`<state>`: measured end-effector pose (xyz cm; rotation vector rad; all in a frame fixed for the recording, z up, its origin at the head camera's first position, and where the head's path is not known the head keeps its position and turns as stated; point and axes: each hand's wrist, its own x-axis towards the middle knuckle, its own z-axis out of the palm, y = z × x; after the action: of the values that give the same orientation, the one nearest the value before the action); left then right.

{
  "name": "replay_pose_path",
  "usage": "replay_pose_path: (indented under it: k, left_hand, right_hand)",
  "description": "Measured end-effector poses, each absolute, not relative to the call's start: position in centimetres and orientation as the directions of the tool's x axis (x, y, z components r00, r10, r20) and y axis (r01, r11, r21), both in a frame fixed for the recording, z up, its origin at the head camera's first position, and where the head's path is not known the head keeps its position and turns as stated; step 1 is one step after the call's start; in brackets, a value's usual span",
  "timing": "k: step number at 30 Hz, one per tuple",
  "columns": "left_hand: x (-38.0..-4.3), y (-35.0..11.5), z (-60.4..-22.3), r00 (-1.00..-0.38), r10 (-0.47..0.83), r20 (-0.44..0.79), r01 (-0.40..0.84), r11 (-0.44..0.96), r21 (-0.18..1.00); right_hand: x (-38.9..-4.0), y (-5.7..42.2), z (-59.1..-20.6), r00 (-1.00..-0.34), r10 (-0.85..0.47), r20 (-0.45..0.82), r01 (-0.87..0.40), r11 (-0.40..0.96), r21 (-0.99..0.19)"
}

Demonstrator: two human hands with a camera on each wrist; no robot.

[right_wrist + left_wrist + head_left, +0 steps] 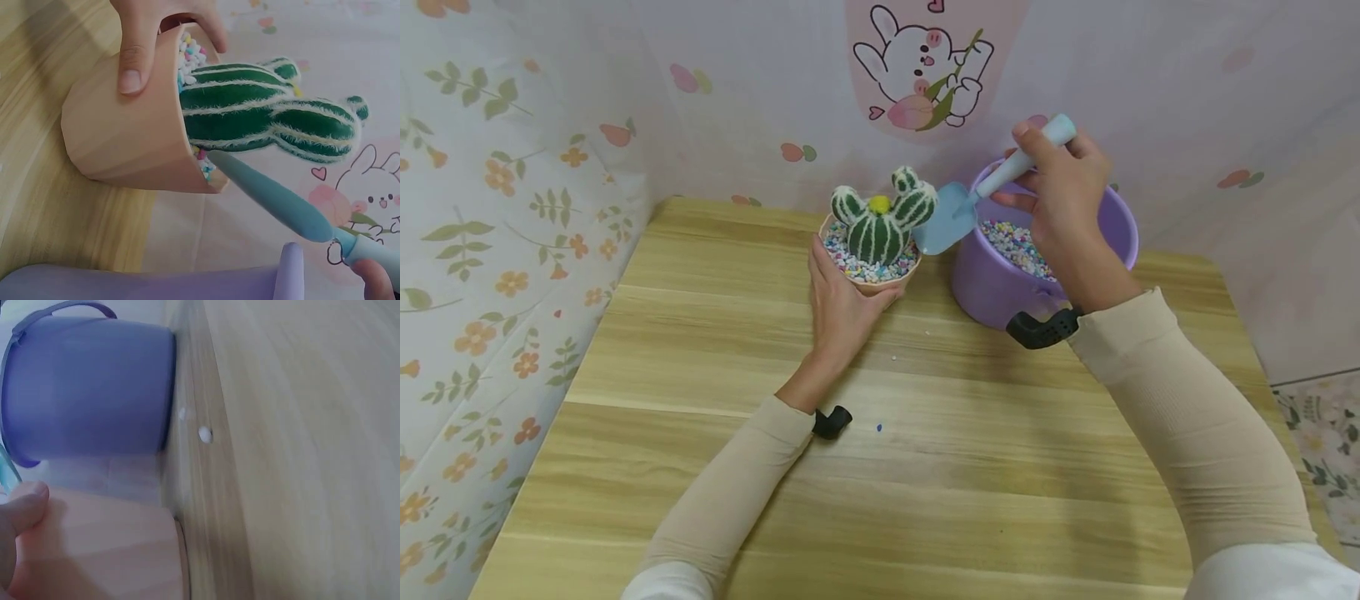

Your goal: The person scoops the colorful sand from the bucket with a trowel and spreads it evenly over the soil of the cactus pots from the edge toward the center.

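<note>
A green cactus (877, 237) with white stripes and a yellow top stands in a peach flower pot (125, 134) filled with colored pebbles (190, 56). My left hand (842, 304) grips the pot, thumb on the near side and fingers around the left. In my right hand (1070, 187) is the pale handle of a light blue trowel (951, 218). The trowel's blade tilts down at the pot's right rim, its tip right by the pebbles in the right wrist view. Behind the right hand, a purple bucket (1000, 287) holds more colored pebbles (1015, 247).
The wooden table (715, 350) ends at a back wall covered with printed cloth (737, 92). A blue pebble (879, 427) and a white pebble (205, 434) lie loose on the tabletop. A floral curtain (497, 250) hangs along the left side.
</note>
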<state>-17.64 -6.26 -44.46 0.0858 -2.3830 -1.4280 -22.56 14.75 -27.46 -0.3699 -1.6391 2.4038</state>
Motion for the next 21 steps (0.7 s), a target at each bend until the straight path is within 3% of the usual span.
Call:
replay_pose_path:
  k: [12, 21]
  left_hand:
    - [-17.83, -6.97, -45.09, -0.942, -0.179, 0.285, 0.179, 0.449, 0.875]
    - [-17.94, -6.9, -45.13, -0.938, -0.186, 0.291, 0.179, 0.456, 0.871]
  right_hand:
    - [-22.17, 14.15, -27.64, -0.971, 0.234, -0.045, -0.037, -0.335, -0.941]
    - [-22.24, 14.65, -26.93, -0.968, 0.249, -0.039, -0.055, -0.357, -0.932]
